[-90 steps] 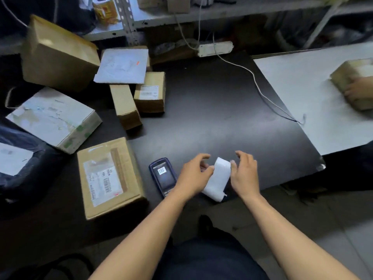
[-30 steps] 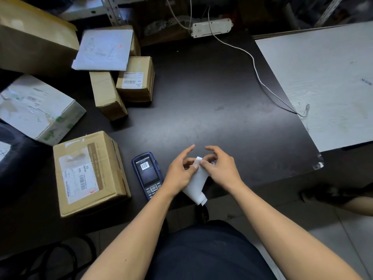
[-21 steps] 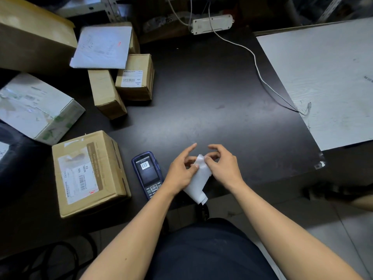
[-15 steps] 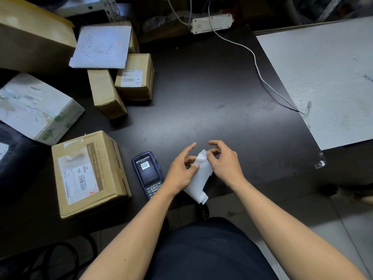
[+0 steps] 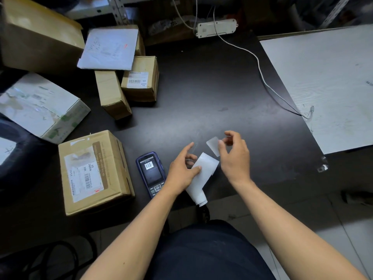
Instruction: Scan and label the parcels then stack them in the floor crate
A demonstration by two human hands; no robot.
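Seen from the head camera, over a dark table. Left hand gripped a white label strip near the table's front edge, thumb pressed on the paper, forefinger stretched out forward, other fingers curled beneath. Right hand just beside it, pinched a small white label between thumb and fingertips — the label lifted clear of the strip, tilted, above the table. Remaining fingers of that hand loosely curled.

Lay flat, screen up, just left of the left hand: a blue handheld scanner, barcode showing on its display. Further left, near the front edge, sat a brown labelled parcel. Behind it, a white box, a narrow brown box, a small labelled box touching the narrow one, and a grey-white flat packet resting on boxes at the back. Large brown carton in the far left corner.

On the right, a pale board lay partly over the table — a white cable ran to it from a power strip at the back. Floor crate not in view.
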